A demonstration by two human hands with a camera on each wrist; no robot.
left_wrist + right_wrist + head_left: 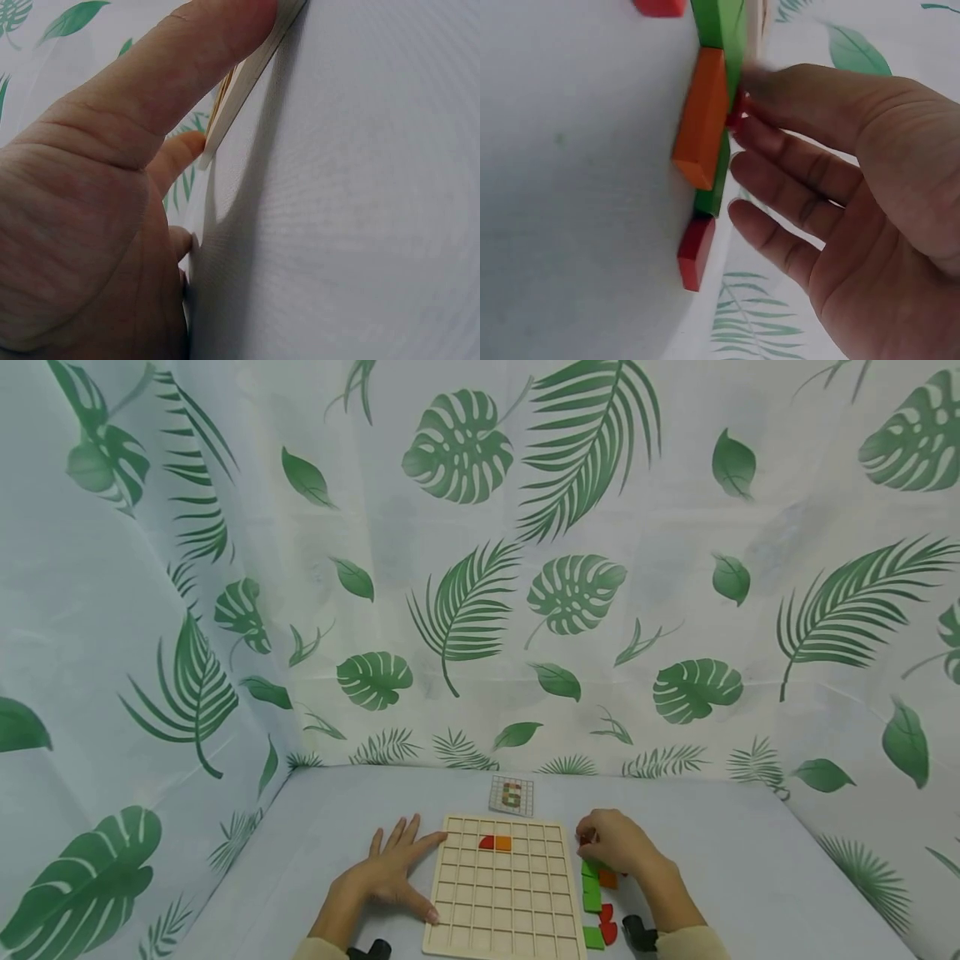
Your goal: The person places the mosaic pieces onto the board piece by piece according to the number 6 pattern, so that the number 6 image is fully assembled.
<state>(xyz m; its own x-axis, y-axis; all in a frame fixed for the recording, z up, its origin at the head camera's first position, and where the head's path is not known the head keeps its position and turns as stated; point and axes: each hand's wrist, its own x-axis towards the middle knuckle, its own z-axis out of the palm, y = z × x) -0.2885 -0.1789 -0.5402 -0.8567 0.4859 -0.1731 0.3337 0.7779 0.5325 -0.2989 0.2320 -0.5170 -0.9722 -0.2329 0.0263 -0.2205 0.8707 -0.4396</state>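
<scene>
A wooden grid board (501,910) lies flat, with a red curved-edged block (487,842) and an orange square block (503,843) side by side in its upper cells. My left hand (390,870) is spread at the board's left side; thumb and forefinger touch its edge, also visible in the left wrist view. Right of the board, my right hand (618,842) pinches a small red block (737,112) between thumb and forefinger, its shape mostly hidden. Beneath that hand are green blocks (591,891) and an orange block (700,120). Another red block (697,253) lies beside them.
Beyond the board's top edge lies a small card with a coloured grid pattern (512,796). Red rounded blocks (608,932) and a green square (594,937) lie near the lower right. Leaf-printed cloth (525,710) rises behind the white table surface (750,877).
</scene>
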